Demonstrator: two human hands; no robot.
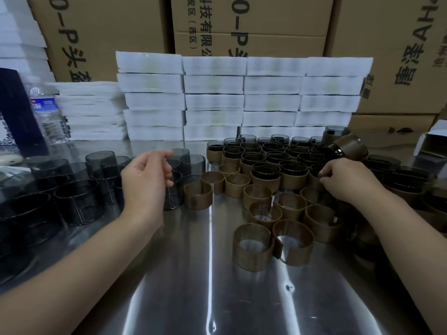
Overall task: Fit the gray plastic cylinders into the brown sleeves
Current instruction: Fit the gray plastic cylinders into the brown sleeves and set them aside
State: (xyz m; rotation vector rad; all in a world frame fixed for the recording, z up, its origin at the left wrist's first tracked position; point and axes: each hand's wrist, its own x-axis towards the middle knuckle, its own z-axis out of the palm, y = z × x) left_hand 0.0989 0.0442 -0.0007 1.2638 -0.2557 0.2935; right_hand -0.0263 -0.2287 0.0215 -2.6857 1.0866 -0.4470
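Several bare gray translucent cylinders [99,165] stand on the left of the steel table. My left hand [145,180] is among them, its curled fingers and thumb pinching the rim of one gray cylinder [174,192]. Empty brown sleeves [252,247] lie in the middle and right foreground. Behind them stand several cylinders fitted into sleeves [266,175]. My right hand [348,180] reaches into that group, its fingers curled round a sleeved cylinder [314,176] at the group's right edge. Another sleeved cylinder [348,146] lies tilted on top just behind my right hand.
Stacks of white foam pads [212,97] form a wall at the back, with large cardboard boxes [242,25] behind them. A clear water bottle [48,117] stands at the left. A small open white box [433,146] sits at the right edge. Bare steel tabletop [193,286] lies nearest me.
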